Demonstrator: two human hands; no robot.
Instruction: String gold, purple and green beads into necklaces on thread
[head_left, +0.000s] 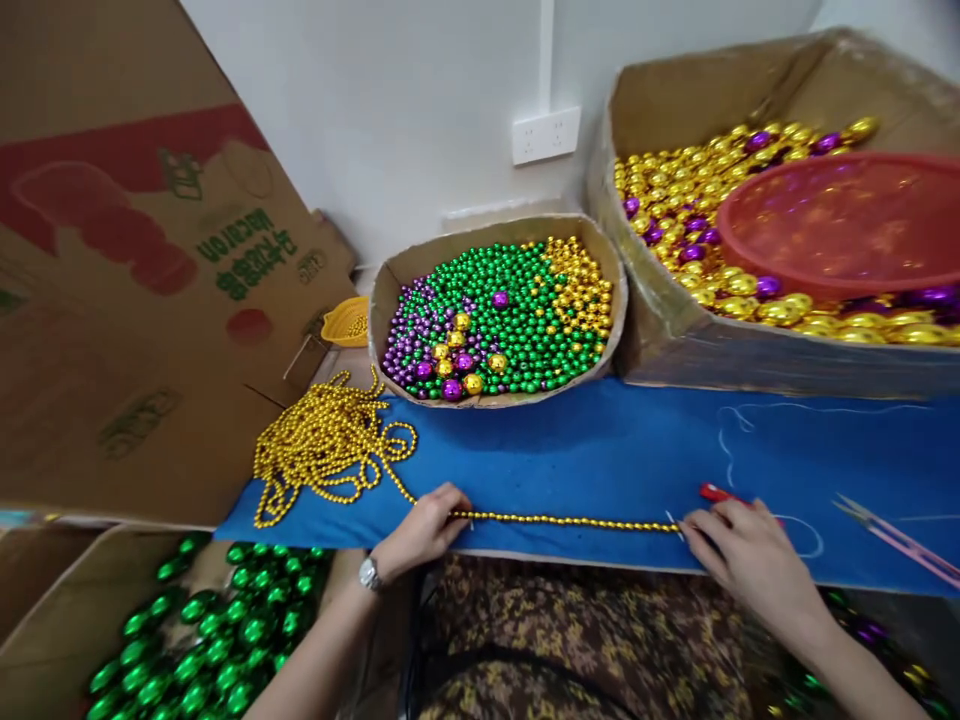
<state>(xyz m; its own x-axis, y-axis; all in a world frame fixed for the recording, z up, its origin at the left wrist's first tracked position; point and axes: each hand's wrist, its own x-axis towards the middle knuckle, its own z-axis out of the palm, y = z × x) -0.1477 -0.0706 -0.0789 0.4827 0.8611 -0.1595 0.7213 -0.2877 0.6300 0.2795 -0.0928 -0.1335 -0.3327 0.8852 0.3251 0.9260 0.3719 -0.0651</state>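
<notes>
1. The left hand (424, 528) is curled, with its fingers pinched on a string of gold beads (570, 520). It sits close to the front edge of the blue mat (600, 450).
2. The right hand (739, 550) pinches the other end of the string. A thin white thread (673, 521) sticks out there. Something red (718, 493) peeks out behind the fingers.
3. The string lies pulled straight between the two hands, right along the front edge of the mat.
4. Past the left hand, the string runs into a big gold pile (326, 450) at the mat's left corner.
5. The middle of the mat is bare blue, so there is open room behind the string.
6. A round box of green, purple and gold beads (499, 315) sits at the back edge.
7. Pink scissors (900, 540) lie to the right, near the front edge.
8. A box of green balls (202, 630) sits low on the left, under the mat's edge.
</notes>
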